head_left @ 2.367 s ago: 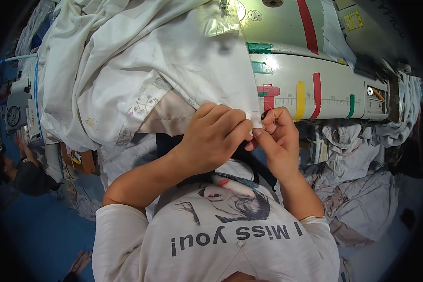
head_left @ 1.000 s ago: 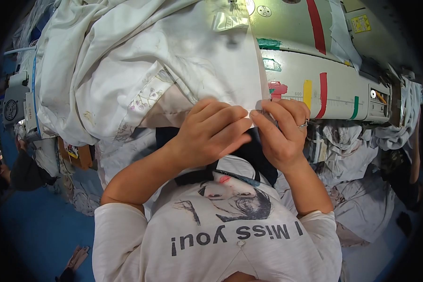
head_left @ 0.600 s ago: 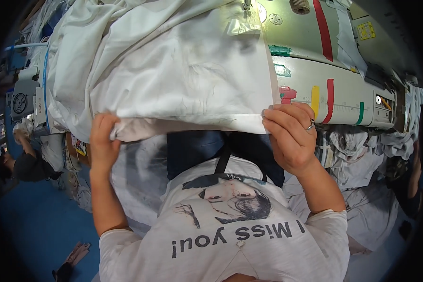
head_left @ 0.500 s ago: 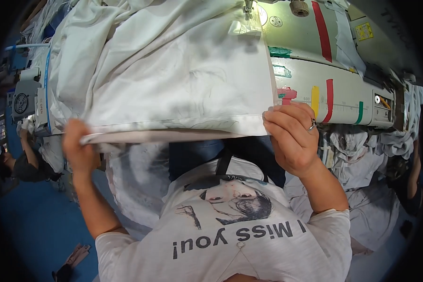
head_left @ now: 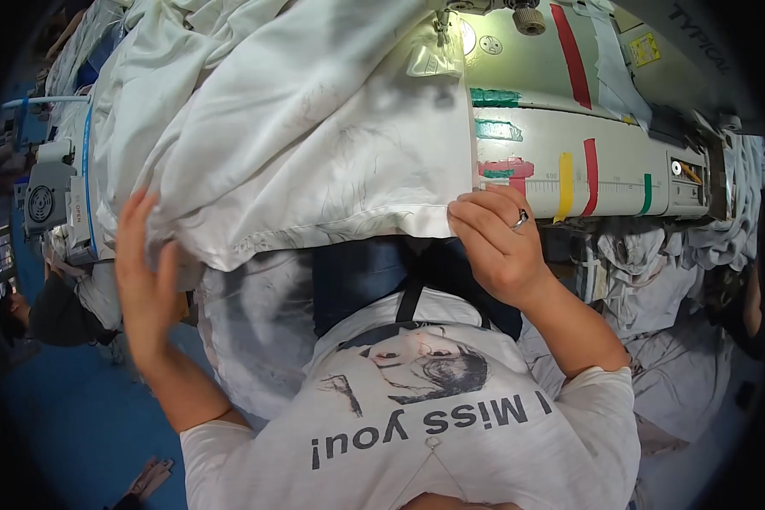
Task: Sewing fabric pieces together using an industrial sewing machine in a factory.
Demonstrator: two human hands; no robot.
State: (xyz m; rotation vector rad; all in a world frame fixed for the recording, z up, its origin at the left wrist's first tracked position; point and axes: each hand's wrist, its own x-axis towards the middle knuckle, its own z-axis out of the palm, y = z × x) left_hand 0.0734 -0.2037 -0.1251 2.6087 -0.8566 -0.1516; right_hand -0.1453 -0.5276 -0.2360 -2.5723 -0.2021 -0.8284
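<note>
head view: two hands on white fabric at a sewing machine

right hand (head_left: 497, 246) (ring on a finger) pinches the folded hem of the white fabric (head_left: 314, 144) by the sewing machine bed (head_left: 569, 161). left hand (head_left: 144, 272) is open, fingers spread, flat against the fabric's left edge.

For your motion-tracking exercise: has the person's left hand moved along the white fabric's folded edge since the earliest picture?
Yes. The left hand has swept leftward along the white fabric, away from the sewing machine and from the right hand.
</note>
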